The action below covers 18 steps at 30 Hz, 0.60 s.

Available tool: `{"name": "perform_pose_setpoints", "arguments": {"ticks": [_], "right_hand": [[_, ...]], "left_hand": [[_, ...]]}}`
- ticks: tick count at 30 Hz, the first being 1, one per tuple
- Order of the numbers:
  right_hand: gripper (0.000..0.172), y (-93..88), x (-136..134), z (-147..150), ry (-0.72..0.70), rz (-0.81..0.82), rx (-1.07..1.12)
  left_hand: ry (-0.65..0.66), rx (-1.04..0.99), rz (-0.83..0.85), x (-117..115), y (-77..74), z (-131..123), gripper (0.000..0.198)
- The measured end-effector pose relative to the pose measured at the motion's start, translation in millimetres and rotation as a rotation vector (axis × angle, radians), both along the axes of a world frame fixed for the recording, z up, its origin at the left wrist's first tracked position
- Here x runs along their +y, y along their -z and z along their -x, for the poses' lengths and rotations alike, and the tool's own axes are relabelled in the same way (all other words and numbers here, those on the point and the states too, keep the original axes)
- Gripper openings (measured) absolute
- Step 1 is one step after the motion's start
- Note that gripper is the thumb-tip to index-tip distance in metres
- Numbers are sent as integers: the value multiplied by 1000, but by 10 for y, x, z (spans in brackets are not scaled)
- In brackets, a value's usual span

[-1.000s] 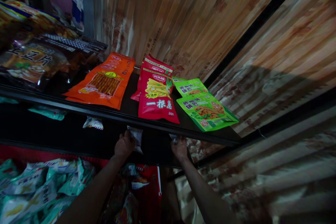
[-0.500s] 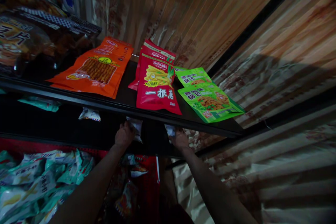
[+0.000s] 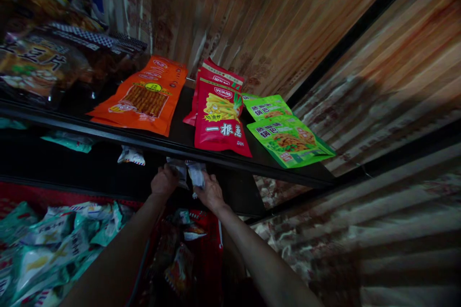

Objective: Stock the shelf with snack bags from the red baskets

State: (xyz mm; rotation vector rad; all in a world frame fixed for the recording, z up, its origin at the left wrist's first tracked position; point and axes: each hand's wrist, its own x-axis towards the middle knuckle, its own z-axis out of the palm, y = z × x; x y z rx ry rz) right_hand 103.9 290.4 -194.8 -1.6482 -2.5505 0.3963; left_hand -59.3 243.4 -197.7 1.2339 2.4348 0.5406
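Under the upper shelf board, my left hand has its fingers closed on the left side of a small pale snack packet. Close by on the right, my right hand grips another pale snack packet, holding it beside the first one. Both packets are at the lower shelf, in deep shadow, and their print is hard to make out. A white packet and a teal packet lie farther left on that same shelf.
Above my hands, the upper shelf carries orange bags, red bags, green bags and clear-fronted bags. Below stand a red crate of teal packets and another red crate. A patterned curtain hangs behind.
My right hand has moved left with its packet, up beside the packet in my left hand. The whole view has shifted slightly.
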Motion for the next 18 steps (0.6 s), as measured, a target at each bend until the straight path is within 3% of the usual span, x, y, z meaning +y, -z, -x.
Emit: {"name": "perform_pose_setpoints", "arguments": {"ticks": [3,6,8,11,15,18], "right_hand": [[57,22,21,116,-67,11,78],[44,21,149,71,-89,-81,126],[42,11,305,-21,-27,-173,71],[39,0,615,-177,89,-145,-150],[38,61,997,-301,39,-54,-265],[42,160,1124,-323,3,-50,-260]], "left_hand": [[-31,1,16,-34,-6,142,38],[-43,-1,34,-79,-2,236,39],[-51,-4,43,-99,-2,255,40],[-41,-7,46,-100,-15,253,42],[-22,-57,71,-61,-24,275,40],[-31,-58,83,-34,-1,298,38]]}}
